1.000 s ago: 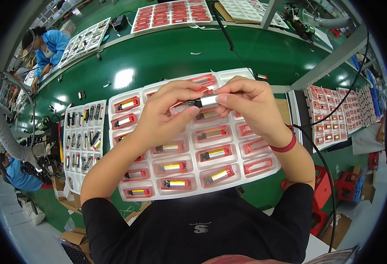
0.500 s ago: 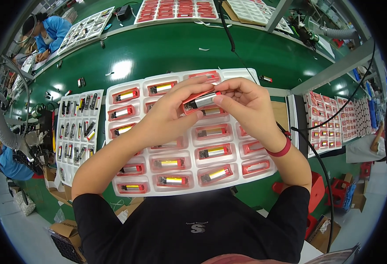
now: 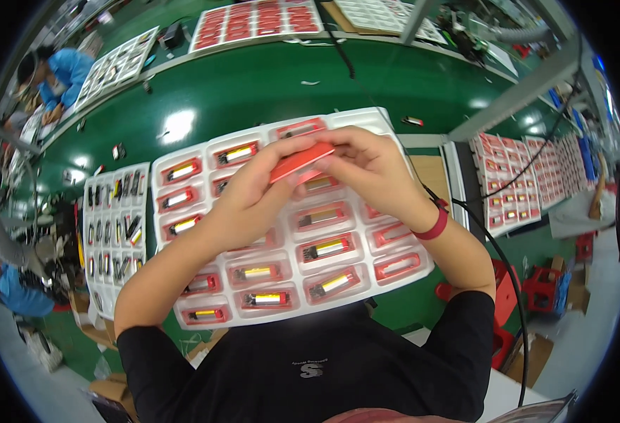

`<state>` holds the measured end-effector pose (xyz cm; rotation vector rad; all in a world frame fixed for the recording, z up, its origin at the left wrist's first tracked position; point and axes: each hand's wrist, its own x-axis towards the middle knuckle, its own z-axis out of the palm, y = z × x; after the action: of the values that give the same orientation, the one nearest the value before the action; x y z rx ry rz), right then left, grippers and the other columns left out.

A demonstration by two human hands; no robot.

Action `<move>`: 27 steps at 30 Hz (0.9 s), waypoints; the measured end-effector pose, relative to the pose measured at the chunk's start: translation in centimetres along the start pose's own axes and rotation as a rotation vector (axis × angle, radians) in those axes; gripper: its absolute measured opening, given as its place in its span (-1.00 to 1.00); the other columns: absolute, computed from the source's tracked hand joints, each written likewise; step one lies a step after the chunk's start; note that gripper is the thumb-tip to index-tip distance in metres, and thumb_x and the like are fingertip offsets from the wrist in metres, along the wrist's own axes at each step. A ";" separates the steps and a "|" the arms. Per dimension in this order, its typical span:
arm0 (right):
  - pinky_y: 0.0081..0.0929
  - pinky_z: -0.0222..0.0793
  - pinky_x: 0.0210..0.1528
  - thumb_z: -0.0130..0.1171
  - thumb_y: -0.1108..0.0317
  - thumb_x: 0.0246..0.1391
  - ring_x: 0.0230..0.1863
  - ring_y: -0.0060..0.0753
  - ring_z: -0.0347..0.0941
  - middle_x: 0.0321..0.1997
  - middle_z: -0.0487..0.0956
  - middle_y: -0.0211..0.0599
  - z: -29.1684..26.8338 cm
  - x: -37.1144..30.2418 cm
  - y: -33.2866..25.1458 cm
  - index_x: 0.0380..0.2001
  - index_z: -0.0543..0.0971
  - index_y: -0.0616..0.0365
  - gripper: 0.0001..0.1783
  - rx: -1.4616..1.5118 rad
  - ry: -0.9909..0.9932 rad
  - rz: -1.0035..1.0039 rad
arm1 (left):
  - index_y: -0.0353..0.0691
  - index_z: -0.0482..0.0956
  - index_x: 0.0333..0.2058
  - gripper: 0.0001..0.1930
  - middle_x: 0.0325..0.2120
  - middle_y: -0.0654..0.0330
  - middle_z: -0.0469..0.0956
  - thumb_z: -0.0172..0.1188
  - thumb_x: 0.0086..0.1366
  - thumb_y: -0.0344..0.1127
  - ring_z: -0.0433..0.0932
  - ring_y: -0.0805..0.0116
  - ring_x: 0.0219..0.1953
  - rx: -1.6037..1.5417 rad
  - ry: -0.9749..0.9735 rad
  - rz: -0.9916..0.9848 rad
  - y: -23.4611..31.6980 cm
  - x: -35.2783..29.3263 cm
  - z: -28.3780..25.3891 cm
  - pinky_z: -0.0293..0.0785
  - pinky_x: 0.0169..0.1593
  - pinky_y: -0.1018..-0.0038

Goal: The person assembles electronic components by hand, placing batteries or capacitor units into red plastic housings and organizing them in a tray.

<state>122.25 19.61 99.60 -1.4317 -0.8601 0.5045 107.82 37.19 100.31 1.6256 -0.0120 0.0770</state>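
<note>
Both hands meet over the upper middle of a white compartment tray (image 3: 372, 121). Between them is a red plastic shell (image 3: 301, 163), tilted, with its smooth flat red side up. My left hand (image 3: 248, 194) closes round its left end, thumb beneath. At the right end, my right hand (image 3: 372, 173) pinches it with thumb and fingers. Whatever is inside the shell is hidden from above. Below the hands, the tray's pockets hold several red shells, many with a silver-and-yellow battery cell (image 3: 326, 248) in them. One shell (image 3: 397, 266) at the lower right looks paler inside.
Left stands another white tray (image 3: 102, 299) with slim dark parts. Trays of red shells (image 3: 505, 185) lie at the right, more (image 3: 253, 27) across the green table (image 3: 246, 84). A grey metal post (image 3: 518, 99) and black cable (image 3: 516, 282) are at right. A co-worker (image 3: 69, 69) sits far left.
The red shell has been turned over: its open side with the silver cell faced up before, its plain red side now. The view has shifted, with the tray appearing further left and tilted.
</note>
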 end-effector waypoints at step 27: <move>-0.12 0.47 0.10 0.12 0.49 0.13 0.01 0.02 0.54 0.00 0.61 -0.10 -30.6 5.1 24.5 -0.03 0.63 0.14 -0.68 -1.458 0.167 -0.224 | -0.19 0.75 -0.11 -0.71 -0.24 0.02 0.61 0.19 0.32 -0.19 0.60 0.00 -0.19 0.751 0.057 0.068 -6.4 16.9 1.9 0.52 -0.03 0.19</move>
<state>153.40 6.62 79.10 -2.5552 -1.2958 -0.5912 125.13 36.36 94.83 2.3727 0.0072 0.1969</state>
